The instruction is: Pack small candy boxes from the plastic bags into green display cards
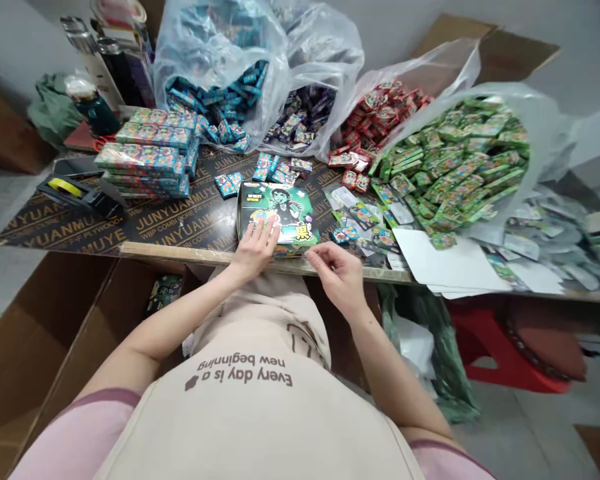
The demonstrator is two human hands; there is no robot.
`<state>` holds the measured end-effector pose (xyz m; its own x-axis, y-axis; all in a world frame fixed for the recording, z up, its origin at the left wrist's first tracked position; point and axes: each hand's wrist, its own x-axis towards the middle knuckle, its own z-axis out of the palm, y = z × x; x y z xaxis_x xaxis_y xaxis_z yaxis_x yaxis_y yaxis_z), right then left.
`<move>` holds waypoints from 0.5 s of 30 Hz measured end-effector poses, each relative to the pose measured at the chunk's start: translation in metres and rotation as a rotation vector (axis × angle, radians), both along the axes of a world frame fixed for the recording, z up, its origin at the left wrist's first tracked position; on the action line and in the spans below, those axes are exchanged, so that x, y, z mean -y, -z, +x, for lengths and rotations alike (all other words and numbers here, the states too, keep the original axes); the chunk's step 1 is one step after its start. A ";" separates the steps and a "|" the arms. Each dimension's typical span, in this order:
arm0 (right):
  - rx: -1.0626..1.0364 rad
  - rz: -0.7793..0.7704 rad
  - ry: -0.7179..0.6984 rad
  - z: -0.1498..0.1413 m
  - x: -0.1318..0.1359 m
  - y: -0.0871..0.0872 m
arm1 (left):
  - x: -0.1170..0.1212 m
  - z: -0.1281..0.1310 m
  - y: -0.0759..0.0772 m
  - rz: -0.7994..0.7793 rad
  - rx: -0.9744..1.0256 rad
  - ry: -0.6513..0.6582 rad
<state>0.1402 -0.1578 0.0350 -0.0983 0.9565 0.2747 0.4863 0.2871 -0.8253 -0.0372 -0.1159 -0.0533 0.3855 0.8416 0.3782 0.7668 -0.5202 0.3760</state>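
A green and black printed cardboard box [293,207], its lid down, lies at the front edge of the table. My left hand [256,248] rests flat on its lid with the fingers stretched out. By the box's front right corner is my right hand [339,273], its fingers curled in and thumb against them; anything between them is hidden. Small blue packets [229,185] lie behind the box to the left, with more blue and purple ones behind it. Green packets [363,217] and some loose cards are scattered to the right of it.
Open plastic bags hold blue [220,97], purple [305,110], red [387,107] and green packets [467,160] along the back. Wrapped packs [147,157] are stacked at left, near a tape dispenser [80,193]. White sheets [450,260] overhang the front edge. Below stands a red stool [500,353].
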 end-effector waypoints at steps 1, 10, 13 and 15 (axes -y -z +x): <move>-0.023 -0.016 -0.005 0.000 0.003 0.006 | -0.002 0.000 0.005 0.005 -0.003 -0.015; -0.266 0.048 -0.114 -0.033 0.010 0.064 | -0.007 -0.001 0.008 0.041 0.014 -0.059; -0.350 -0.062 0.017 -0.041 0.002 0.096 | -0.008 -0.001 0.009 0.036 0.026 -0.063; -0.368 -0.148 0.096 -0.043 -0.004 0.113 | -0.008 0.000 0.010 0.026 0.028 -0.058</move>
